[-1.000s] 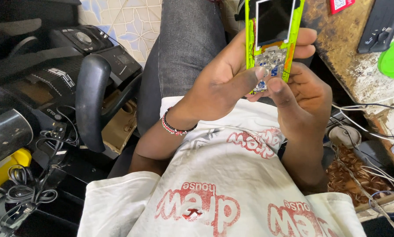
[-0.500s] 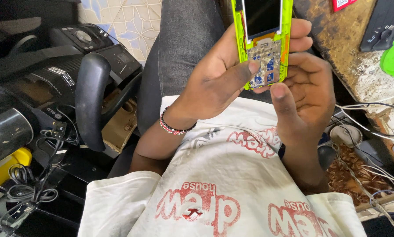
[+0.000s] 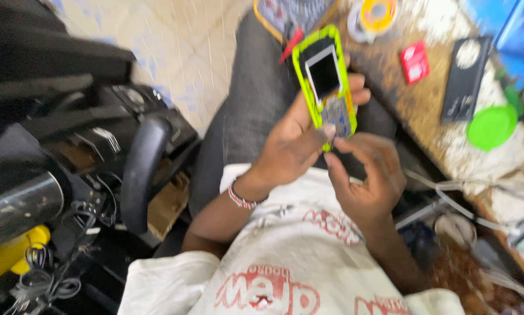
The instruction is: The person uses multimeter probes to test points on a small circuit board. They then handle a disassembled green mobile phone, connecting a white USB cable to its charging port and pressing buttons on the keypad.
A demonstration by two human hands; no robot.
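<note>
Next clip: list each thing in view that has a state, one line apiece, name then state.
Phone: front cover off, keypad board bare, screen dark, tilted, held over the lap.
Left hand: wrapped around the phone from the left side.
Right hand: fingers at the phone's lower end.
Green lid: lying flat on the bench.
Solder reel: lying flat on the bench.
Black panel: lying flat on the bench.

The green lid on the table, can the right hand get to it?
Probably yes: the green lid lies in the open on the table, nothing covering it, but the right hand is at the phone.
</note>
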